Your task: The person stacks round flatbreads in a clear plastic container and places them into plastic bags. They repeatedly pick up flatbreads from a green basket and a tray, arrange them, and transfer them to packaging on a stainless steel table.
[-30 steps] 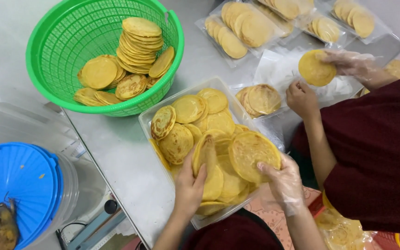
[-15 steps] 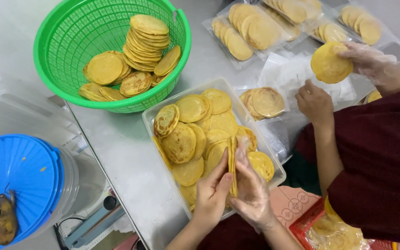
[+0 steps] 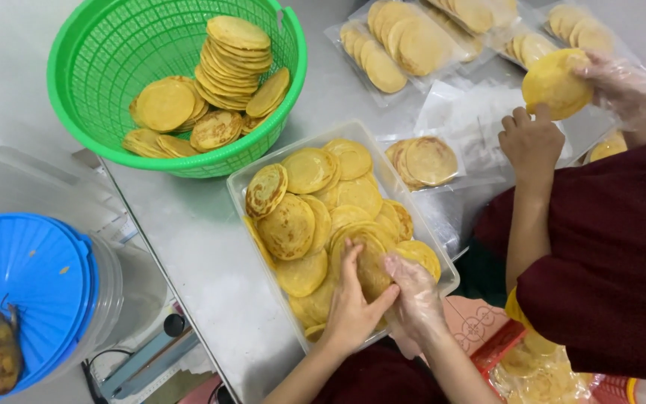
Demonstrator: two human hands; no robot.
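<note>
Visibly golden, round flatbreads (image 3: 321, 224), brown-speckled.

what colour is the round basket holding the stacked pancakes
Bright green mesh basket; its pancakes are golden yellow, shown in the head view.

Both forearms reach in from below; the bare left hand (image 3: 353, 299) and gloved right hand (image 3: 411, 293) cup together, fingers curled inward.

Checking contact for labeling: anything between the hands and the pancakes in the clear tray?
Nothing separate. The left hand lies bare on the pancakes in the clear tray; the right hand touches them through a thin clear glove.
</note>
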